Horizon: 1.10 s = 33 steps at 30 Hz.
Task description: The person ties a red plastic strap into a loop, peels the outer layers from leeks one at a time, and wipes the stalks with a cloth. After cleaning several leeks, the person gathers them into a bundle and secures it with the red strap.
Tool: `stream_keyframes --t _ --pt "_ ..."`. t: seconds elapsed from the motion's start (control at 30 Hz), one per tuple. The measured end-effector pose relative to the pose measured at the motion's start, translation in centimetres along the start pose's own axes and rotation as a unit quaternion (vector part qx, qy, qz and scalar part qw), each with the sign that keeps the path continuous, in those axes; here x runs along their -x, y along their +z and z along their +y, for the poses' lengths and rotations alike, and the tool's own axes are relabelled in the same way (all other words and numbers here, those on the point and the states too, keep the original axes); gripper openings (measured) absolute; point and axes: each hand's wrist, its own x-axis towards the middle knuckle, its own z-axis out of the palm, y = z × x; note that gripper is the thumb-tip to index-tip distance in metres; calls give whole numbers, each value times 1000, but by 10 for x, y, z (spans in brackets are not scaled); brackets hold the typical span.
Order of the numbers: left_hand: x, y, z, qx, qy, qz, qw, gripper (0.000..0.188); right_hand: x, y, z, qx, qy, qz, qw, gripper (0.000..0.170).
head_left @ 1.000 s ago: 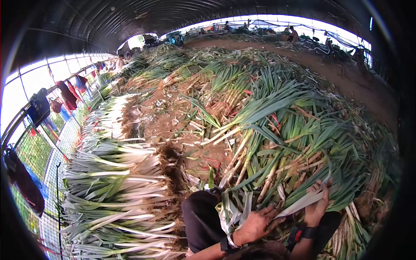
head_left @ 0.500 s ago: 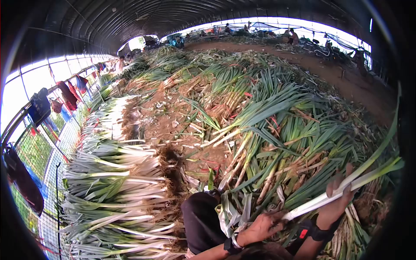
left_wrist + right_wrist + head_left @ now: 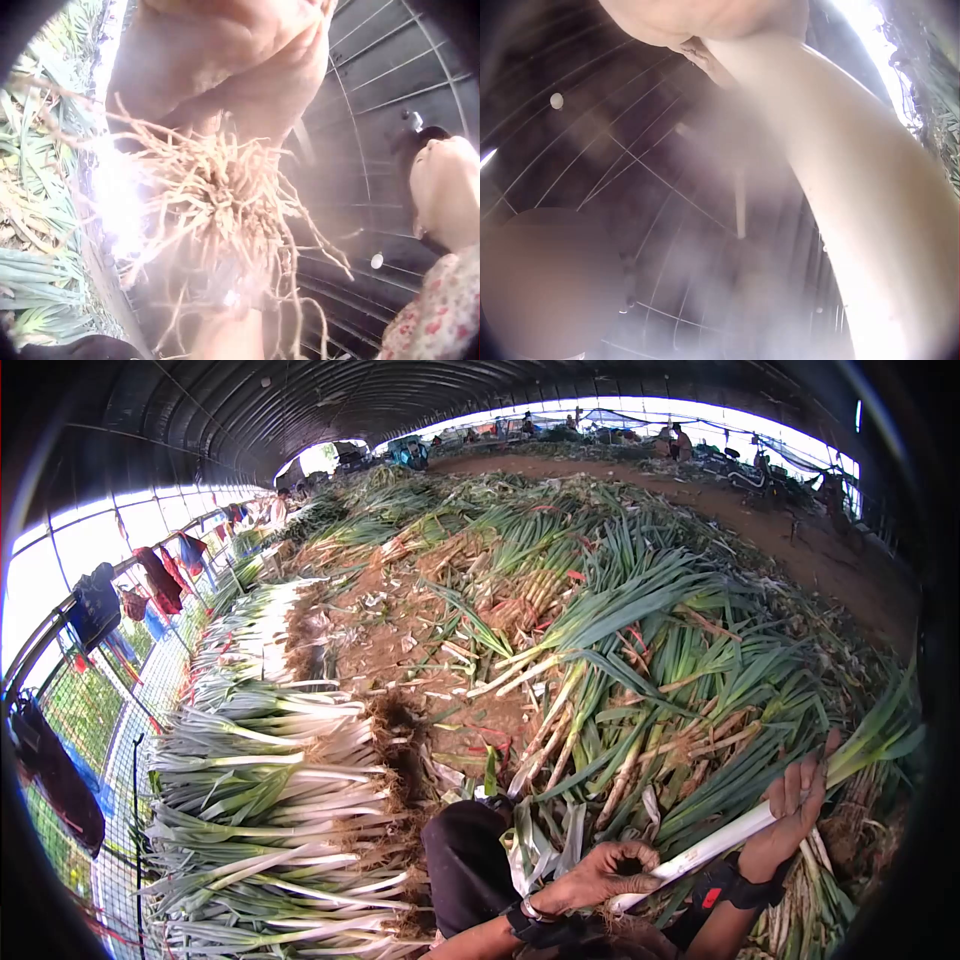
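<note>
A long white-stemmed leek [image 3: 715, 843] with green leaves lies slantwise across both hands in the head view. My right hand [image 3: 795, 810] grips it where white turns green, the leaves fanning out to the upper right. Near the root end, my left hand [image 3: 600, 877] pinches the stem between thumb and fingers. In the left wrist view a bushy tangle of roots [image 3: 225, 195] hangs just below the left hand [image 3: 225, 60]. The right wrist view has the pale stem [image 3: 847, 165] running down from the right hand [image 3: 720, 19].
Cleaned leeks [image 3: 290, 810] lie in a long row at the left, roots toward the soil strip [image 3: 460, 720]. A heap of untrimmed leeks [image 3: 690, 660] spreads in front and to the right. Beyond the row stands a mesh fence [image 3: 115, 760] with hung cloths. People sit far back.
The right hand has come up along the leek and now wraps its stem; two separate stalks half a second ago now look like one thicker stem. The left hand stays near the root end.
</note>
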Motion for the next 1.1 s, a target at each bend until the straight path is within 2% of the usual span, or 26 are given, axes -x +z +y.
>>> stream_keyframes --t 0.17,0.23,0.33,0.47,0.7,0.73,0.77,0.8,0.83,0.87,0.9,0.93,1.0,1.03,1.1 --pt "0 -1 -4 1 9 -5 1000 18 0 3 1 2 12 46 999 44" --pt "1 -1 -7 11 3 9 1000 17 -1 -2 2 6 10 38 999 43" --pt "0 6 -1 -70 44 97 992 15 -3 -5 5 21 -1 41 999 42" --pt "1 8 -1 -232 100 101 962 16 -5 -1 6 53 -24 65 996 43" --pt "1 16 2 -235 138 148 951 15 -7 1 5 59 -35 76 995 42" --pt "5 15 5 -322 128 148 926 19 -7 -1 6 64 -38 78 994 44" --pt "8 13 5 -330 167 155 916 19 -7 -1 6 69 -41 82 993 45" --pt "9 10 4 -337 205 160 905 19 -9 6 7 81 -46 103 990 31" --pt "9 9 -1 -335 241 158 897 19 -14 3 5 36 0 83 996 9" --pt "5 -1 -2 -374 259 148 878 24 -13 3 5 96 -12 119 988 8" --pt "5 1 5 -388 211 207 873 32 -13 8 8 108 -26 93 989 6" --pt "5 1 17 -446 197 214 846 36 -11 4 12 114 -42 94 988 10" --pt "-3 3 16 -430 185 263 844 38 -13 21 12 89 -70 81 990 52" --pt "-2 4 15 -433 142 291 842 32 -12 26 12 87 -76 67 991 51" --pt "-4 6 11 -424 129 270 855 27 -12 34 11 113 -87 48 989 52"
